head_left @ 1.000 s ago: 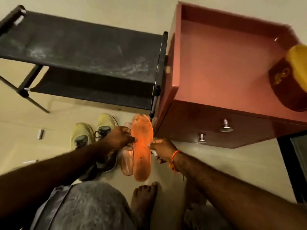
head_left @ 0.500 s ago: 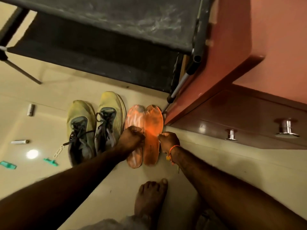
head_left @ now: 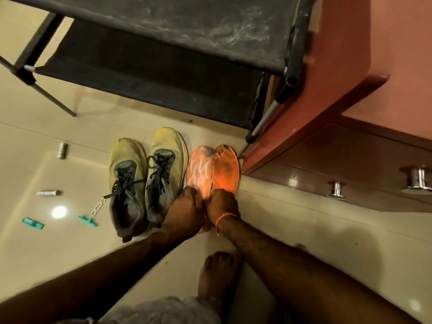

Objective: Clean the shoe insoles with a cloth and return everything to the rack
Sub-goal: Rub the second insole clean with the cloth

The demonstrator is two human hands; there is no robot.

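Two orange insoles lie side by side on the floor, toes toward the rack. The left insole (head_left: 199, 170) has white streaks; the right insole (head_left: 226, 169) is plain orange. My left hand (head_left: 184, 208) is curled over the heel half of the left insole and grips it. My right hand (head_left: 222, 204), with an orange thread at the wrist, is curled on the heel half of the right insole. Both heels are hidden under my hands. No cloth shows. The yellow-grey pair of shoes (head_left: 145, 181) stands just left of the insoles.
The black two-shelf rack (head_left: 163, 31) stands behind the shoes, its dusty top shelf bare. A red cabinet (head_left: 339, 94) with metal knobs stands close on the right. Two batteries (head_left: 62, 150), teal clips (head_left: 32, 223) and a small chain (head_left: 98, 206) lie on the tiled floor. My bare foot (head_left: 218, 274) is below my hands.
The plain orange insole went from held up in the air down to the floor beside the other one. Both hands slid back to the heel ends, and the view tipped downward.
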